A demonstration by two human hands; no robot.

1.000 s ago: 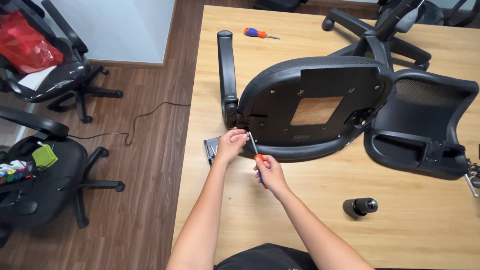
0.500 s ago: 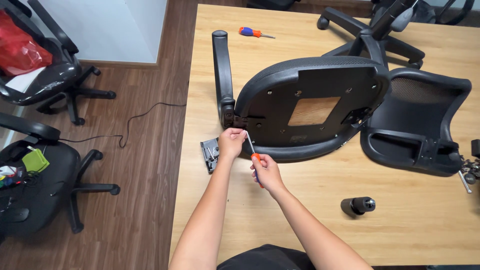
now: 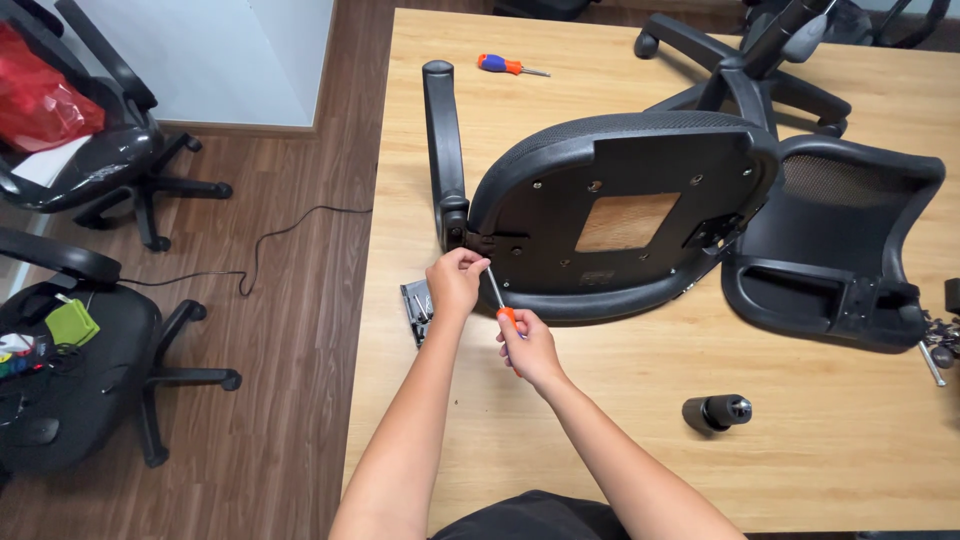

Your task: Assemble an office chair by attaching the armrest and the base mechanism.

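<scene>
An upturned black chair seat (image 3: 620, 215) lies on the wooden table (image 3: 620, 440), with an armrest (image 3: 443, 150) standing at its left side. My right hand (image 3: 530, 348) grips a screwdriver (image 3: 497, 296) with an orange handle, its shaft slanting up to the armrest bracket (image 3: 495, 243). My left hand (image 3: 457, 280) pinches the shaft near the tip, right at the bracket. Whether a screw sits under the tip is hidden by my fingers.
A mesh chair back (image 3: 835, 250) lies right of the seat, a chair base (image 3: 740, 60) behind it. A second screwdriver (image 3: 508, 66), a black cylinder (image 3: 715, 412) and a small hardware pack (image 3: 416, 310) lie on the table. Office chairs (image 3: 70, 370) and a cable (image 3: 270, 250) occupy the floor to the left.
Both hands stay at the armrest bracket with the screwdriver. The view has shifted slightly; nothing else has visibly moved.
</scene>
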